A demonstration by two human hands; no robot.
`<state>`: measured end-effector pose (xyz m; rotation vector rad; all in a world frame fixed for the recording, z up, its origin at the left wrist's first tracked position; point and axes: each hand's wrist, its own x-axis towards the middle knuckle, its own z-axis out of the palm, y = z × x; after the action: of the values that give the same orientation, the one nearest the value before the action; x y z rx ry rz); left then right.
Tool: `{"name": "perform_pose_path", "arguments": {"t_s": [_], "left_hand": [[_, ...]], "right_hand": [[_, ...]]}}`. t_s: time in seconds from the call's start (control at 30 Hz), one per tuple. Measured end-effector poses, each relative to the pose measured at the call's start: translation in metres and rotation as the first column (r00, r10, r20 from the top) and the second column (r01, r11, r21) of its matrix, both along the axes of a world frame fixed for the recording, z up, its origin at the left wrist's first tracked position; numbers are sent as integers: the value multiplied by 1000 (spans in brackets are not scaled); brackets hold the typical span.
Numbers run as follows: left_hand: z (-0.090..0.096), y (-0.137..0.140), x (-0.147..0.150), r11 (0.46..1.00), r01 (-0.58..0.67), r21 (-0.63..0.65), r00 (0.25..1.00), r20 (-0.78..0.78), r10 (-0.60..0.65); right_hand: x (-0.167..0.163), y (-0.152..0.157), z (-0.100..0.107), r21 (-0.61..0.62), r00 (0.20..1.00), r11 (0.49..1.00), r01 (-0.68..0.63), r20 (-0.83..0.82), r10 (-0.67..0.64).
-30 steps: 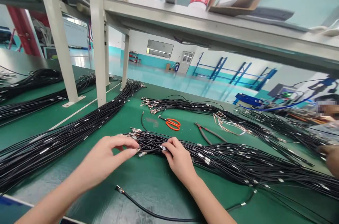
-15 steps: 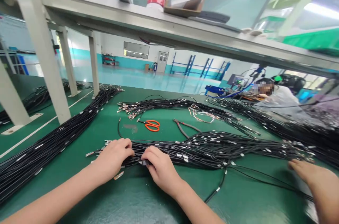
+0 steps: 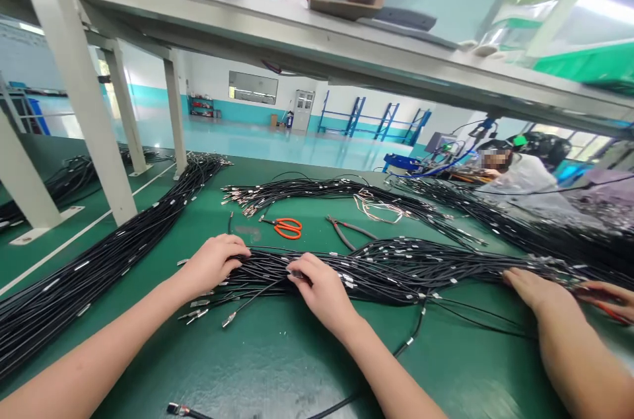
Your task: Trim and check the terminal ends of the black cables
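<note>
A long bundle of black cables (image 3: 386, 267) with white labels lies across the green table. My left hand (image 3: 212, 264) is curled over its left end, thumb and fingers closed on cables there. My right hand (image 3: 324, 290) pinches a black cable at the bundle's front side. One cable end with a metal connector (image 3: 229, 320) sticks out to the front left, its cable running towards my right fingertips. Several metal cable ends (image 3: 195, 316) poke out below my left wrist. Near the front edge lies a separate cable with a black connector (image 3: 173, 408).
Orange-handled scissors (image 3: 287, 228) and pliers (image 3: 349, 230) lie behind the bundle. A co-worker's hand (image 3: 539, 293) touches its right end; another hand (image 3: 611, 303) holds an orange-handled tool. More cable bundles (image 3: 148, 227) flank the area. A shelf (image 3: 297, 29) spans overhead.
My right hand has moved slightly right and up, from a dark connector to a cable in the bundle. A black-connector cable now shows at the front. The co-worker's hand moved left.
</note>
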<state>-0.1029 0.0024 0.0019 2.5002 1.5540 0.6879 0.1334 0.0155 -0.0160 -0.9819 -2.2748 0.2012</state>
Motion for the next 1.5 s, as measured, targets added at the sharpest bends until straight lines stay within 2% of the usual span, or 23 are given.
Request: {"name": "perform_pose_path", "arguments": {"t_s": [0.1,0.17,0.23,0.3,0.4,0.5,0.6,0.7,0.8,0.9,1.0,1.1,1.17,1.23,1.27,1.37,1.43,1.5], "left_hand": [[5,-27,14,997,-54,54,998,-16,55],[-2,-41,23,987,-81,141,991,-94,95],[-15,-45,27,963,-109,245,969,-190,158],[-28,-38,24,945,-156,288,939,-253,232],[-39,-13,12,943,-214,253,911,-297,287],[-40,10,4,951,-208,230,908,-316,275],[-37,17,3,943,-226,244,906,-302,296],[-29,6,4,942,-194,275,927,-264,268],[-16,-14,5,945,-147,291,963,-177,204],[-7,-31,12,965,-155,210,980,-92,178],[-10,-37,25,978,-191,82,967,-157,202],[-20,-35,34,964,-264,8,933,-250,258],[-22,-33,33,963,-267,-29,951,-171,258],[-17,-31,28,971,-236,-45,970,51,238],[-12,-31,26,974,-222,-45,955,189,227],[5,-28,26,973,-227,-42,827,520,215],[13,-26,33,970,-228,-83,742,631,228],[15,-21,44,970,-193,-146,688,685,240]], "right_hand": [[4,2,7,30,998,997,66,0,-66],[7,1,13,37,984,984,172,45,-173],[13,0,18,18,958,971,240,158,-240],[18,1,19,-8,929,969,248,287,-236],[22,8,13,29,878,966,255,411,-244],[19,15,5,130,831,944,304,448,-330],[16,19,3,164,822,930,328,437,-367],[15,16,6,131,881,951,280,357,-309],[11,9,7,75,960,979,191,192,-203],[2,5,3,26,992,996,90,92,-92],[-7,2,-4,-30,996,1000,-2,88,5],[-10,0,-9,-67,995,998,-16,100,23],[-10,-1,-10,-73,997,997,-28,76,33],[-9,-2,-9,-59,999,997,-43,11,43],[-8,-3,-8,-48,998,998,-50,-33,48],[-9,-5,-6,-24,991,999,-42,-131,38],[-10,-6,-6,-32,990,999,-18,-142,13],[-11,-6,-6,-60,990,998,-13,-139,4]]}}
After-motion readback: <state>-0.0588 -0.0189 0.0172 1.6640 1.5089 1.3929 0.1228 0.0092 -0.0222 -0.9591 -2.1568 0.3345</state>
